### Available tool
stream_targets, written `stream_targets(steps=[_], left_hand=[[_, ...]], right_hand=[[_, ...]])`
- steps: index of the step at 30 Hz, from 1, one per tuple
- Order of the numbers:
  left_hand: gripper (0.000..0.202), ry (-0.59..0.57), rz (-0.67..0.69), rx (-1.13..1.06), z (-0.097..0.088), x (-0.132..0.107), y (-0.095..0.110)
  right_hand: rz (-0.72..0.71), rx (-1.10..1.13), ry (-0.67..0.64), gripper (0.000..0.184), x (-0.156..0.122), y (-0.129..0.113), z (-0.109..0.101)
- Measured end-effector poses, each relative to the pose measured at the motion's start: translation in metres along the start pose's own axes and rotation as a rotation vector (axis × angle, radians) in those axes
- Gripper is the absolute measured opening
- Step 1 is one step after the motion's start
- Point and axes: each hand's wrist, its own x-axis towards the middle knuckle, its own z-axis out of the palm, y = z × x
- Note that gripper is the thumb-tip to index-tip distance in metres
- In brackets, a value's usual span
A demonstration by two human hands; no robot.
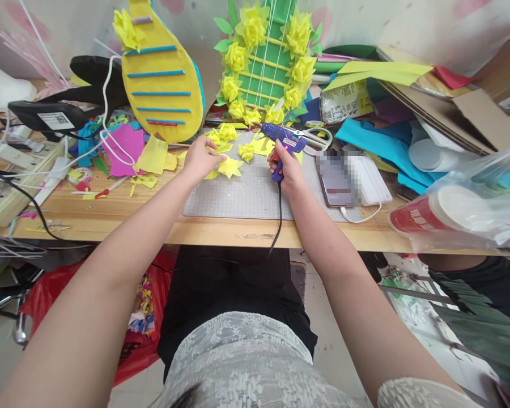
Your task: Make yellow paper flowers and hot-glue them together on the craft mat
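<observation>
Over the mat [238, 199], the right grip [289, 170] clasps a glue gun [281, 135], nozzle [257, 125] leftward, axis seemingly crosswise.

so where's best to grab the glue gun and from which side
The glue gun is probably best gripped by its handle, from the near right side, as the right hand does: the handle juts toward the camera, while the nozzle points left and away, so that hold sits clear of it. Its cord hangs below.

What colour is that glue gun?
The glue gun is bluish purple, shown best in the head view.
</observation>
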Motion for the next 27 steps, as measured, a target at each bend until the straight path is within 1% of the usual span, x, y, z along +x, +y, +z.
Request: stream_targets(steps=[7, 13, 16, 21, 24, 25, 27], left_hand=[[0.037, -0.028, -0.01, 0.16, -0.004, -0.003, 0.009], [0.035, -0.023, -0.019, 0.24, -0.005, -0.006, 0.013], [0.038, -0.024, -0.01, 0.259, -0.006, -0.009, 0.015], [0.047, -0.033, -0.006, 0.24, -0.005, -0.009, 0.014], [0.046, -0.008, 0.019, 0.18, -0.001, -0.001, 0.008], [0.044, -0.013, 0.03, 0.154, 0.0, 0.002, 0.006], [0.044, -0.065, 0.046, 0.108, 0.003, 0.008, 0.001]], right_hand=[[-0.02, 0.001, -0.018, 0.046, 0.0, 0.001, -0.001], [-0.024, -0.021, -0.015, 0.046, 0.001, 0.002, -0.001], [-0.036, -0.009, -0.024, 0.046, 0.001, 0.003, -0.001], [-0.031, -0.013, -0.027, 0.046, 0.001, 0.002, -0.001], [-0.026, -0.012, -0.02, 0.046, 0.0, 0.002, 0.0], [-0.026, -0.013, -0.018, 0.046, 0.0, 0.002, -0.001], [-0.025, -0.016, -0.015, 0.047, 0.001, 0.003, -0.001]])
